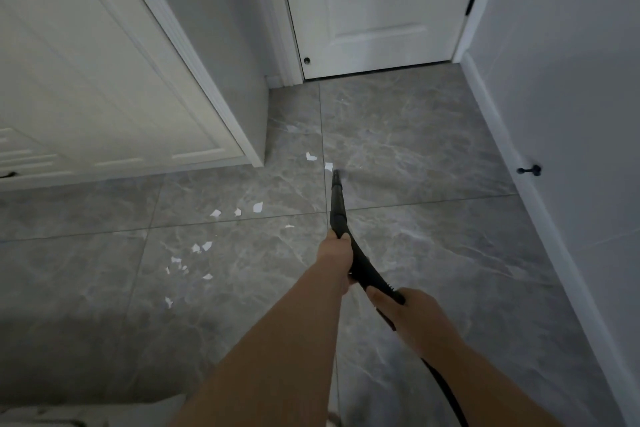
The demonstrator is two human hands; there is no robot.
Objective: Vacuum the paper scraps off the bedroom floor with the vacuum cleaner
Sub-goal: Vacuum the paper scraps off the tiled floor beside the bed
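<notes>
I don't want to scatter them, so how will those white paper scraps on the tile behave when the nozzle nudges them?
The paper scraps look thin and light, so they would probably skid or flutter away. The tile floor looks smooth and glossy, giving little grip. Some edges look curled, so suction from the nozzle likely lifts them easily.

A closed white door (pixel 377 3) is standing at the far end of grey marble-look floor tiles (pixel 433 135), a black hinge (pixel 471 1) showing on its right edge. White panelled wardrobe doors (pixel 104 87) are lining the left, while a black doorstop (pixel 530 170) is projecting from the right wall (pixel 571 45).
</notes>
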